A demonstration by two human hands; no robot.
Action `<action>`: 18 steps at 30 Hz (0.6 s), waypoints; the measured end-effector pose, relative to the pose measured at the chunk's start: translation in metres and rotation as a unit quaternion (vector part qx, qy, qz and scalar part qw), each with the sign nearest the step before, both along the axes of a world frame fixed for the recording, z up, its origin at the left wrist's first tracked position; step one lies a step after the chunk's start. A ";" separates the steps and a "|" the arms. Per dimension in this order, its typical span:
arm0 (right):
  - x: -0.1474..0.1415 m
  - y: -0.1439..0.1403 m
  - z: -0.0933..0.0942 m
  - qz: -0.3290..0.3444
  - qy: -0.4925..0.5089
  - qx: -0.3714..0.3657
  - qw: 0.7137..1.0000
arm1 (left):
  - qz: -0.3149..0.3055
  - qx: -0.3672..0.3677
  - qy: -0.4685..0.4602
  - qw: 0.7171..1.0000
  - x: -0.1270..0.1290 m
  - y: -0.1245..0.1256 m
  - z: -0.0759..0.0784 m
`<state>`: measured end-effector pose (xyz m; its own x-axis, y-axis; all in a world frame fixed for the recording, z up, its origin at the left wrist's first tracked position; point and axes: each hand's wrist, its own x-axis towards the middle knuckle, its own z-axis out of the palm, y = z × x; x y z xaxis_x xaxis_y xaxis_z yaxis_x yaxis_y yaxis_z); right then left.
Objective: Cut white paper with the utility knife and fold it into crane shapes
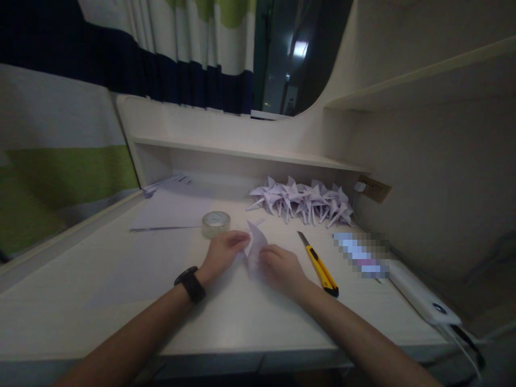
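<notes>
A folded piece of white paper (255, 244) stands upright between my hands, above the middle of the desk. My left hand (226, 247) pinches its left side, and a black watch is on that wrist. On the right side my right hand (282, 266) grips the paper with bent fingers, slightly blurred. A thin white paper stick (260, 221) shows just behind the sheet; whether it is attached, I cannot tell. Close to my left fingers sits a roll of clear tape (216, 223). A yellow utility knife (321, 270) lies right of my right hand, blade out.
Several white paper pinwheels (302, 199) are piled at the back, under the shelf (250, 153). Flat paper sheets (171, 207) lie on the left. On the right are a blurred-out phone-like object (358, 255), a white power strip (419, 293) and a wall socket (374, 188).
</notes>
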<state>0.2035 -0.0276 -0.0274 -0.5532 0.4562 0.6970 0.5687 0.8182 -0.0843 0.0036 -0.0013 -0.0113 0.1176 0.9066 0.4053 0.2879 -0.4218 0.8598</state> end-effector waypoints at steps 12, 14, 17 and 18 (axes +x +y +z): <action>0.004 0.001 0.002 0.029 0.005 -0.017 0.999 | 0.039 0.045 0.039 0.997 -0.001 -0.002 0.001; 0.005 0.001 0.002 0.034 0.004 -0.012 0.999 | 0.043 0.029 0.053 0.997 -0.003 -0.002 0.001; 0.005 0.002 0.003 0.022 -0.006 -0.014 1.000 | 0.063 0.003 0.041 0.997 -0.008 0.000 0.000; 0.005 0.002 0.003 0.016 -0.007 -0.015 1.000 | 0.086 0.011 0.043 0.995 -0.009 0.002 0.000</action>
<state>0.2089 -0.0257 -0.0239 -0.5771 0.4596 0.6751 0.5443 0.8327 -0.1016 -0.0054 0.0005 -0.0117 -0.0026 0.9077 0.4196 0.4294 -0.3779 0.8202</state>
